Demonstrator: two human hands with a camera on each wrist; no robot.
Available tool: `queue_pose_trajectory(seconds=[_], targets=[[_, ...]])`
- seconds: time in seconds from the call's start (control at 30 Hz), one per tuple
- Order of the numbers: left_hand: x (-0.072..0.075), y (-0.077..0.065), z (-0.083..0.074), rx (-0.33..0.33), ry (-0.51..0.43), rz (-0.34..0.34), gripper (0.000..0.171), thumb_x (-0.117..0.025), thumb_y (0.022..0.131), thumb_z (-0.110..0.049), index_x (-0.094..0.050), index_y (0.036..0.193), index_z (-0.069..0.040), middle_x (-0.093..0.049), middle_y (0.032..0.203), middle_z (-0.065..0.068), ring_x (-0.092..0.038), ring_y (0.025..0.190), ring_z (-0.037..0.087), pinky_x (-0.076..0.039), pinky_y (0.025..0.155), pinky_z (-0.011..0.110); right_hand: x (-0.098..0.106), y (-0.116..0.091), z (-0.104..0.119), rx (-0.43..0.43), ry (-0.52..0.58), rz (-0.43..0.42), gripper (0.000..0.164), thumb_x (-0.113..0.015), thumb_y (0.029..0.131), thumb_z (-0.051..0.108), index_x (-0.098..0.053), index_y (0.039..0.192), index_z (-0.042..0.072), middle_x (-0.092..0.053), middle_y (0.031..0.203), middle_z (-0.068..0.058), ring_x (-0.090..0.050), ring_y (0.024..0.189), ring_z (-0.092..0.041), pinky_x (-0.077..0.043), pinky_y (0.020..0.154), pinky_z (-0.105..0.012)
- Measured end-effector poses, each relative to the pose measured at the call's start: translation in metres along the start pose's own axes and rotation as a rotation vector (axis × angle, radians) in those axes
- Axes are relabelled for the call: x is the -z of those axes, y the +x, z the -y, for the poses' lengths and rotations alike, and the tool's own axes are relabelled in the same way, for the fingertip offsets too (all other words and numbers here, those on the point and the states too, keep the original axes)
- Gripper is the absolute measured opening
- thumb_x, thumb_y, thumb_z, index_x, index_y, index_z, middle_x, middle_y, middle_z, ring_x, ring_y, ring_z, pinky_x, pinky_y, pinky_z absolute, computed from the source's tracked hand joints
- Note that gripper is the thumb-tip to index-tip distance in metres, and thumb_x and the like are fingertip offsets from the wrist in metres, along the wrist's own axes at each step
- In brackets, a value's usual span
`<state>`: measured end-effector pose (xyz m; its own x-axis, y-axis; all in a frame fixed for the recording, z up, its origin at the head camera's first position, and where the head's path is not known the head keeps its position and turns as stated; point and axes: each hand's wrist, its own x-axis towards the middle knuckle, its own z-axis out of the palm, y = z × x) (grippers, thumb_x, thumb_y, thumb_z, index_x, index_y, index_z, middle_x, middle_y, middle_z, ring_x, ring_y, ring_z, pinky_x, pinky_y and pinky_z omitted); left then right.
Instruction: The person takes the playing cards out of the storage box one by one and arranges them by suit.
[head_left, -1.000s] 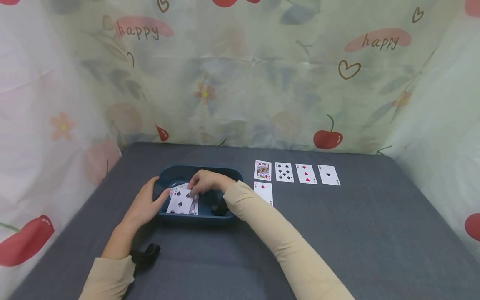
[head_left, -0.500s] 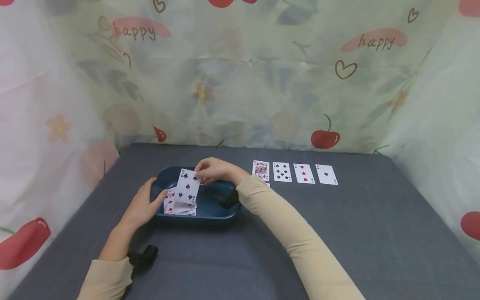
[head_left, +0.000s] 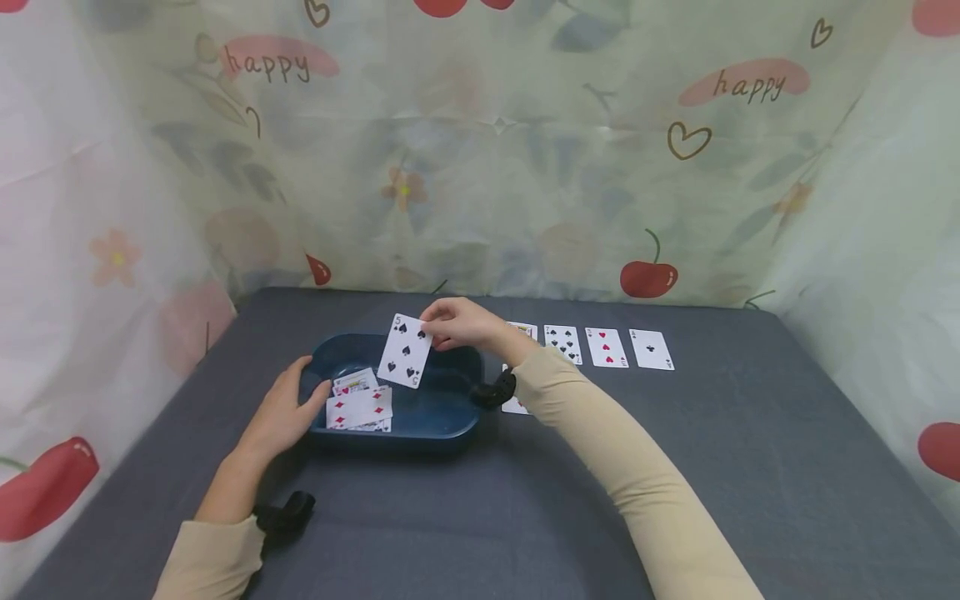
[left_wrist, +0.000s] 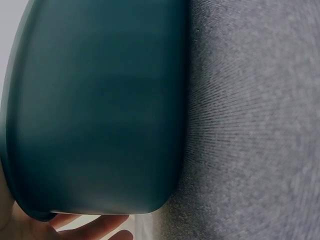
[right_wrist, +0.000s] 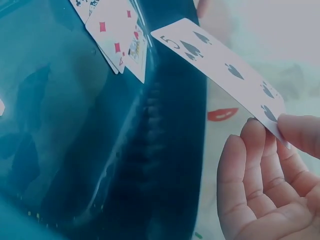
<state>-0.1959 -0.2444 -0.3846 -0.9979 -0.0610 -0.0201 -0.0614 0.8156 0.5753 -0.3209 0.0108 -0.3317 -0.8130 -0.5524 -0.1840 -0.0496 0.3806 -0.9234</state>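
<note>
My right hand (head_left: 467,325) pinches a five of spades (head_left: 403,352) by its upper right corner, thumb on the face and fingers behind. The card is raised and tilted over the blue tray (head_left: 442,423). At the tray's left end, my left hand (head_left: 279,415) grips the rim, thumb on the inner side; in the left wrist view its fingers (left_wrist: 95,227) reach round the outer wall. Inside the tray's left part lie a four of diamonds (head_left: 360,407), a face card with a red heart (head_left: 352,382) above it, and another card mostly covered underneath.
Right of the tray, a row holds a partly hidden face card (head_left: 525,331), a seven of spades (head_left: 561,340), a three of hearts (head_left: 607,347) and an ace of clubs (head_left: 652,349). Below, another card (head_left: 516,406) is mostly covered by my right wrist. Patterned curtains (head_left: 498,192) surround the dark table.
My right hand has lifted the five of spades off the pile and moved it up and right, uncovering the four of diamonds and the face card. The left hand stays on the tray.
</note>
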Motion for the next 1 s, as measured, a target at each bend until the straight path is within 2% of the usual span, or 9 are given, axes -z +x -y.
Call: queue_pose_trajectory(seconds=[0.17, 0.3, 0.43, 0.53, 0.63, 0.83, 1.0], targets=[[0.000, -0.001, -0.001, -0.027, -0.012, -0.021, 0.059, -0.034, 0.098, -0.025, -0.016, 0.146, 0.003, -0.019, 0.149, 0.033, -0.021, 0.136, 0.049, -0.020, 0.110, 0.063, 0.013, -0.011, -0.004, 0.006, 0.002, -0.014, 0.023, -0.054, 0.093, 0.012, -0.056, 0.113, 0.000, -0.063, 0.099, -0.010, -0.060, 0.081, -0.017, -0.054, 0.078, -0.026], [0.000, -0.001, -0.003, -0.029, -0.017, -0.030, 0.055, -0.031, 0.097, -0.019, -0.016, 0.146, 0.004, -0.020, 0.149, 0.032, -0.021, 0.137, 0.048, -0.019, 0.111, 0.061, 0.024, -0.019, -0.008, 0.012, 0.017, -0.031, 0.024, -0.054, 0.093, 0.012, -0.055, 0.113, -0.001, -0.062, 0.096, -0.007, -0.060, 0.084, -0.018, -0.053, 0.078, -0.026], [0.001, -0.002, -0.004, -0.015, -0.021, -0.023, 0.055, -0.029, 0.097, -0.018, -0.016, 0.146, 0.003, -0.019, 0.149, 0.032, -0.020, 0.137, 0.048, -0.018, 0.111, 0.061, 0.036, -0.025, -0.012, 0.015, 0.036, -0.041, 0.024, -0.053, 0.093, 0.013, -0.054, 0.114, -0.001, -0.061, 0.091, -0.004, -0.060, 0.082, -0.017, -0.054, 0.083, -0.030], [0.001, -0.002, -0.003, -0.009, -0.024, -0.019, 0.055, -0.028, 0.097, -0.019, -0.015, 0.146, 0.003, -0.018, 0.149, 0.032, -0.020, 0.137, 0.049, -0.018, 0.111, 0.062, 0.045, -0.030, -0.016, 0.011, 0.047, -0.046, 0.024, -0.053, 0.094, 0.013, -0.054, 0.115, 0.001, -0.060, 0.093, -0.004, -0.060, 0.085, -0.018, -0.052, 0.091, -0.038], [0.002, -0.002, -0.002, -0.013, -0.027, -0.019, 0.055, -0.028, 0.097, -0.019, -0.016, 0.146, 0.003, -0.018, 0.149, 0.032, -0.020, 0.137, 0.049, -0.018, 0.110, 0.063, 0.053, -0.037, -0.021, 0.005, 0.032, -0.062, 0.025, -0.054, 0.094, 0.015, -0.054, 0.115, 0.002, -0.060, 0.096, -0.004, -0.060, 0.085, -0.018, -0.050, 0.094, -0.041], [0.003, -0.003, -0.002, -0.035, -0.021, -0.031, 0.054, -0.029, 0.097, -0.018, -0.018, 0.145, 0.004, -0.021, 0.149, 0.032, -0.021, 0.136, 0.049, -0.019, 0.110, 0.062, 0.069, -0.049, -0.031, -0.006, 0.029, -0.095, 0.028, -0.053, 0.094, 0.016, -0.052, 0.119, 0.003, -0.059, 0.099, -0.005, -0.058, 0.082, -0.015, -0.051, 0.089, -0.039], [0.003, -0.003, -0.001, -0.040, -0.012, -0.036, 0.053, -0.029, 0.098, -0.019, -0.019, 0.145, 0.004, -0.022, 0.148, 0.032, -0.023, 0.136, 0.049, -0.020, 0.110, 0.062, 0.079, -0.058, -0.041, -0.001, 0.050, -0.111, 0.032, -0.053, 0.094, 0.015, -0.050, 0.122, 0.001, -0.058, 0.094, -0.003, -0.058, 0.080, -0.014, -0.053, 0.086, -0.034]])
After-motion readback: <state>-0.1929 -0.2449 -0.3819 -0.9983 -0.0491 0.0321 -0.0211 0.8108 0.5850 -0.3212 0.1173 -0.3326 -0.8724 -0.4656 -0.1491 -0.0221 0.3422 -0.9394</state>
